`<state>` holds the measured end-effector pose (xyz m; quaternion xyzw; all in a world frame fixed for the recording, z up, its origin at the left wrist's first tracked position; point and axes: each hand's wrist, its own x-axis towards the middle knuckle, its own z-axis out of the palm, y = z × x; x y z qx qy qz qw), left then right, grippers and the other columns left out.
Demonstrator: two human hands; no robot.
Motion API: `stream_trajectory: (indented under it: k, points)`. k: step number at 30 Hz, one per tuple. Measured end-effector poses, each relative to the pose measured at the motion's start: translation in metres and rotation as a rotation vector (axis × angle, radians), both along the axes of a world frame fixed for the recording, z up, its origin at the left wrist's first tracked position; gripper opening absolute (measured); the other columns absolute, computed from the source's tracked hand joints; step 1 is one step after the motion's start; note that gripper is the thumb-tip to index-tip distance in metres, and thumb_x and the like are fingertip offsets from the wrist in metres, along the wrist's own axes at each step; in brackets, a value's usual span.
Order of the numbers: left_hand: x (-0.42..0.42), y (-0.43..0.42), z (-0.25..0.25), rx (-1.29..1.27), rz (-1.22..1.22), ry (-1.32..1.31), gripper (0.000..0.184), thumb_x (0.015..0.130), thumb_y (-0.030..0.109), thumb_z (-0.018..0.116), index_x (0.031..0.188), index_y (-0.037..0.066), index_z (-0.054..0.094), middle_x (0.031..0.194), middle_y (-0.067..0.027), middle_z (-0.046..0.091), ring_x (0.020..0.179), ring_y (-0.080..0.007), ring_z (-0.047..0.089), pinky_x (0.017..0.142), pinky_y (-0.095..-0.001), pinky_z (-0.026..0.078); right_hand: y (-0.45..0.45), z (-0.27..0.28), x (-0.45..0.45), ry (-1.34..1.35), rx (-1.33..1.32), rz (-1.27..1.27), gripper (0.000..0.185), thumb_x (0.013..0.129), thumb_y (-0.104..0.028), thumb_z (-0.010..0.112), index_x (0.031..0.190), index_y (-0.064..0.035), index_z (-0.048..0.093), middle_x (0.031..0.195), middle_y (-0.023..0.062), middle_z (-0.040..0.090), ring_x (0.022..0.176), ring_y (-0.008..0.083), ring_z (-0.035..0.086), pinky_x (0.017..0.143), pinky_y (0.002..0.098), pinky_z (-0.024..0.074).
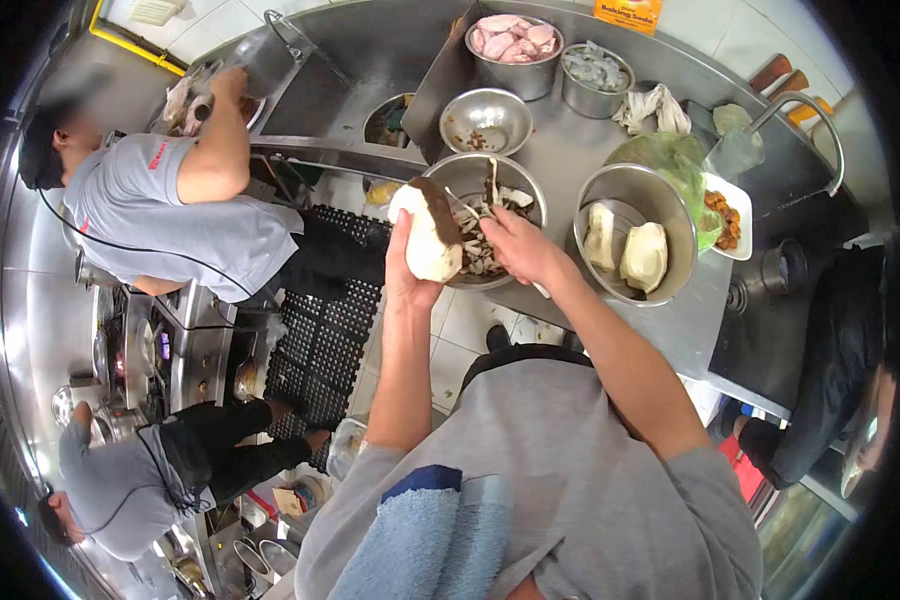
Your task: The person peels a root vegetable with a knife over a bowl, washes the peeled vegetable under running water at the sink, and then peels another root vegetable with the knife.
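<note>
Left hand: the fingers of the left hand are wrapped around the root, gripping it from below and the side.
Root: the root is in the left-hand fingers, tilted, pale where bare, with a band of dark brown skin on the side facing the right-hand fingers.
Right hand: the fingers of the right hand are closed on a slim tool, its pale handle end showing below them.
Tool contact: the far end lies close to the root; actual touch cannot be confirmed.
Peelings bowl: the steel bowl sits beneath and just beyond the right-hand fingers, holding dark and pale peelings.
Pot: the steel pot stands right of the right-hand fingers, with two pale peeled pieces inside.
Beyond the fingers: a smaller bowl with brown scraps, then a pot of pink meat, on the bench.
Left of the fingers: a person in a grey shirt, well apart.
</note>
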<state>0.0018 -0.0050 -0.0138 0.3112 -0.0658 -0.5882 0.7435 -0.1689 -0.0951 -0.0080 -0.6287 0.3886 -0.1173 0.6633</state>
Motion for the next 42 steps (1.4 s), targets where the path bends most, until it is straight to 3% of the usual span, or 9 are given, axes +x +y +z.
stream_trajectory:
  k: [3, 4, 8, 17, 21, 32, 35, 38, 42]
  points:
    - [-0.001, -0.011, 0.007, 0.047, 0.100, -0.121, 0.038, 0.100, 0.027, 0.055, 0.131, 0.005, 0.052, 0.121, -0.0079, 0.064, 0.108, -0.0236, 0.064, 0.094, -0.0389, 0.052, 0.008, -0.039, 0.004, -0.066, -0.902, -0.168, 0.060, 0.101, -0.037, 0.045, 0.147, 0.0007, 0.036, 0.078, 0.0213, 0.069, 0.061, 0.0369, 0.065, 0.064, 0.0455, 0.0518]
    - [0.004, -0.015, 0.005, 0.024, 0.128, -0.114, 0.036, 0.100, 0.026, 0.056, 0.130, 0.006, 0.053, 0.120, -0.0077, 0.065, 0.107, -0.0228, 0.064, 0.093, -0.0384, 0.053, 0.016, -0.012, -0.002, -0.139, -0.757, -0.095, 0.056, 0.101, -0.034, 0.048, 0.146, -0.0029, 0.040, 0.085, 0.0250, 0.069, 0.077, 0.0452, 0.065, 0.078, 0.0497, 0.0492]
    - [0.008, -0.029, -0.005, -0.013, 0.180, -0.120, 0.029, 0.099, 0.025, 0.057, 0.121, 0.007, 0.056, 0.111, -0.0058, 0.066, 0.097, -0.0204, 0.066, 0.085, -0.0373, 0.055, 0.025, 0.011, -0.012, -0.098, -0.683, 0.024, 0.046, 0.100, -0.029, 0.051, 0.143, -0.0114, 0.049, 0.075, 0.0273, 0.064, 0.073, 0.0446, 0.064, 0.070, 0.0506, 0.0491]
    - [-0.004, -0.035, -0.001, -0.057, 0.222, -0.065, 0.029, 0.096, 0.027, 0.059, 0.118, 0.008, 0.055, 0.104, -0.0065, 0.067, 0.093, -0.0205, 0.066, 0.082, -0.0376, 0.056, 0.025, 0.026, -0.016, -0.116, -0.711, 0.040, 0.043, 0.100, -0.025, 0.050, 0.143, -0.0160, 0.050, 0.074, 0.0264, 0.064, 0.066, 0.0432, 0.064, 0.065, 0.0511, 0.0501]
    - [-0.003, -0.040, -0.012, -0.017, 0.366, -0.114, 0.032, 0.095, 0.023, 0.061, 0.121, 0.009, 0.051, 0.106, -0.0060, 0.064, 0.094, -0.0202, 0.065, 0.081, -0.0384, 0.056, 0.027, 0.023, -0.015, -0.092, -0.703, 0.035, 0.043, 0.100, -0.023, 0.050, 0.142, -0.0151, 0.050, 0.076, 0.0261, 0.065, 0.066, 0.0430, 0.064, 0.064, 0.0515, 0.0502]
    - [0.002, -0.031, -0.013, 0.037, 0.397, -0.171, 0.033, 0.095, 0.022, 0.061, 0.122, 0.009, 0.048, 0.110, -0.0072, 0.062, 0.096, -0.0224, 0.065, 0.080, -0.0398, 0.057, 0.029, 0.010, 0.016, -0.101, -0.733, -0.030, 0.041, 0.101, -0.020, 0.049, 0.141, -0.0140, 0.049, 0.077, 0.0239, 0.066, 0.069, 0.0437, 0.064, 0.064, 0.0518, 0.0499]
    - [0.002, -0.030, -0.015, 0.075, 0.407, -0.185, 0.031, 0.096, 0.025, 0.059, 0.121, 0.008, 0.051, 0.110, -0.0066, 0.064, 0.096, -0.0219, 0.066, 0.080, -0.0380, 0.057, 0.029, 0.013, 0.027, -0.028, -0.736, -0.045, 0.036, 0.101, -0.020, 0.049, 0.135, -0.0094, 0.051, 0.075, 0.0250, 0.065, 0.069, 0.0438, 0.064, 0.063, 0.0522, 0.0496]
    - [-0.002, -0.031, -0.013, 0.091, 0.429, -0.200, 0.030, 0.097, 0.029, 0.057, 0.117, 0.007, 0.057, 0.106, -0.0051, 0.067, 0.095, -0.0213, 0.066, 0.084, -0.0370, 0.055, 0.026, 0.010, 0.032, -0.116, -0.813, -0.076, 0.030, 0.101, -0.019, 0.050, 0.128, -0.0069, 0.053, 0.072, 0.0253, 0.065, 0.068, 0.0440, 0.064, 0.061, 0.0523, 0.0493]
    - [0.002, -0.030, -0.010, 0.050, 0.389, -0.144, 0.032, 0.096, 0.031, 0.056, 0.118, 0.007, 0.057, 0.108, -0.0063, 0.067, 0.095, -0.0224, 0.066, 0.085, -0.0383, 0.055, 0.024, 0.015, 0.033, -0.049, -0.762, -0.059, 0.029, 0.102, -0.025, 0.048, 0.122, -0.0063, 0.057, 0.079, 0.0257, 0.067, 0.074, 0.0433, 0.067, 0.068, 0.0537, 0.0527]
